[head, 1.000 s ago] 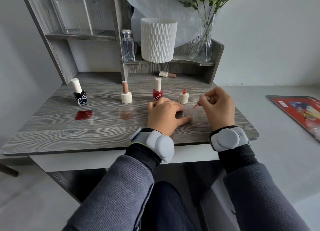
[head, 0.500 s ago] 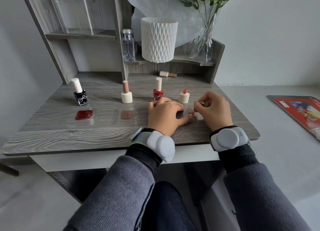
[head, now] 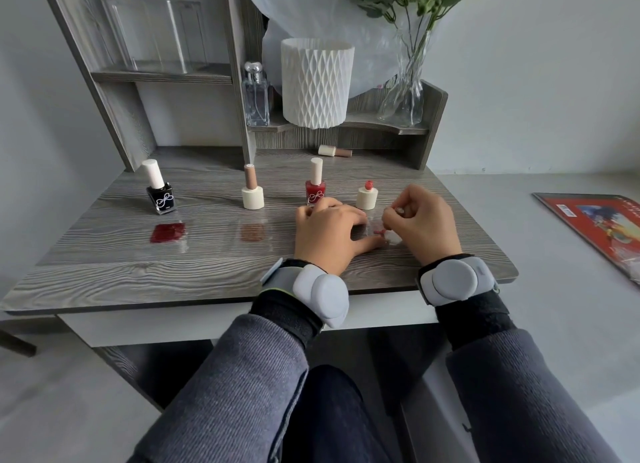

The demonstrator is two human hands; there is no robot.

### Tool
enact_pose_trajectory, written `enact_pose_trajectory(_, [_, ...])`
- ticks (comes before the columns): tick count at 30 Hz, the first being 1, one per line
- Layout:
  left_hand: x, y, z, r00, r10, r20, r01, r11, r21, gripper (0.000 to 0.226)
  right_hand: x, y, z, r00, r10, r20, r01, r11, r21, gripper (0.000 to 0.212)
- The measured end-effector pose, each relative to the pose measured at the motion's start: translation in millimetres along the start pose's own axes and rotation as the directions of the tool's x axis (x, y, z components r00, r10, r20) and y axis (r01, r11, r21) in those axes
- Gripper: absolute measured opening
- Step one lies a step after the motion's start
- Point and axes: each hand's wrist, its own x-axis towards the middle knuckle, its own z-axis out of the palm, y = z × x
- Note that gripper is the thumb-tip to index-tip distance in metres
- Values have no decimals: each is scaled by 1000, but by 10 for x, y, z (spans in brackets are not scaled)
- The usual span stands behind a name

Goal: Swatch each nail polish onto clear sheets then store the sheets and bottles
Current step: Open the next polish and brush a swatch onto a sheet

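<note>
Polish brush: only its coral tip and a short piece of stem show below the right hand. The fingers curl closed around the cap and pinch it, covering almost all of it. A small pale bit shows between the thumb and forefinger. The brush's long axis slants from those fingertips down and leftward, and the tip points at the end of the left thumb. The tip rests on the clear sheet, or just above it; which one cannot be told.

The sheet shows only as a faint gloss on the wood grain between the two hands. Its edges are hard to trace, and part of it is lost under the left hand. That hand lies palm down with its fingers together and nearly straight, pressing down, and its thumb is stretched out toward the brush tip.

Just beyond the left fingertips stands the red bottle, its base hidden behind them. The open bottle, cream with a coral neck, stands upright beyond the gap between the hands.

Well left of the left hand, a tan swatch and a dark red swatch lie on the table. The sheets under them are barely visible.
</note>
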Motion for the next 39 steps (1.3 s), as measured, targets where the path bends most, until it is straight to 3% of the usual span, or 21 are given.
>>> enact_pose_trajectory(4, [-5,7,-6,1000,5,8,-5,1000,-3,53,-5,11,-25,997,21,-76,-21,1000,4,12])
enact_pose_trajectory(8, [5,2,-11,1000,0,7,0,1000,5,52,6,0,-52,982,46,-182,-11,982,190,10])
enact_pose_trajectory(16, [1,8,-11,1000,-7,19,7,1000,1,54,5,-7,-31,996,11,-85,5,983,184,11])
enact_pose_trajectory(20, [-6,10,-11,1000,-2,4,2,1000,-4,51,-4,-12,-19,999,17,44,-21,997,77,12])
enact_pose_trajectory(22, [-8,10,-11,1000,-1,-1,1,1000,-3,52,-2,-10,-25,998,41,41,-42,999,31,14])
enact_pose_trajectory(28, [-8,8,-18,1000,-2,8,2,1000,-10,52,-5,-6,-39,992,80,-94,-81,997,-13,17])
enact_pose_trajectory(33, [0,-1,-11,1000,-10,20,10,1000,-10,52,-14,-25,-97,943,121,-310,-60,979,197,12])
enact_pose_trajectory(35, [1,5,-18,1000,-13,23,14,1000,-8,52,-11,-21,-90,955,115,-273,-63,979,194,2])
enact_pose_trajectory(39, [-1,9,-17,999,-9,31,9,1000,9,54,19,21,-26,991,68,-116,-64,997,37,8])
